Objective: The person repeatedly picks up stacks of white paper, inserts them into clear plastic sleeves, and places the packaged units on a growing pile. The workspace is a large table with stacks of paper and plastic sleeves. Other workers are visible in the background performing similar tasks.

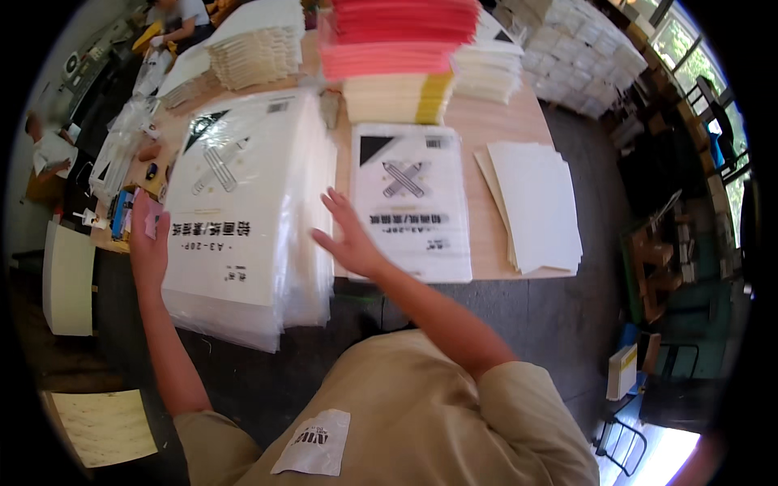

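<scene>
A tall stack of paper packs in clear plastic sleeves (235,219), printed with crossed pencils, stands at the table's front edge, its lower sleeve ends hanging over. At its left side my left hand (149,251) is upright and open, thumb apart. Something pink (147,217) shows at its fingers; whether the hand touches it I cannot tell. My right hand (348,239) is open with fingers spread, just right of the tall stack, and holds nothing. Beyond that hand lies a lower stack of similar packs (421,235).
White sheets (539,211) lie in a loose pile at the right of the wooden table (519,121). Behind stand red and pink paper stacks (397,36) and a cream paper stack (243,57). Two people work at the far left. Wrapped bundles (583,57) are piled behind right.
</scene>
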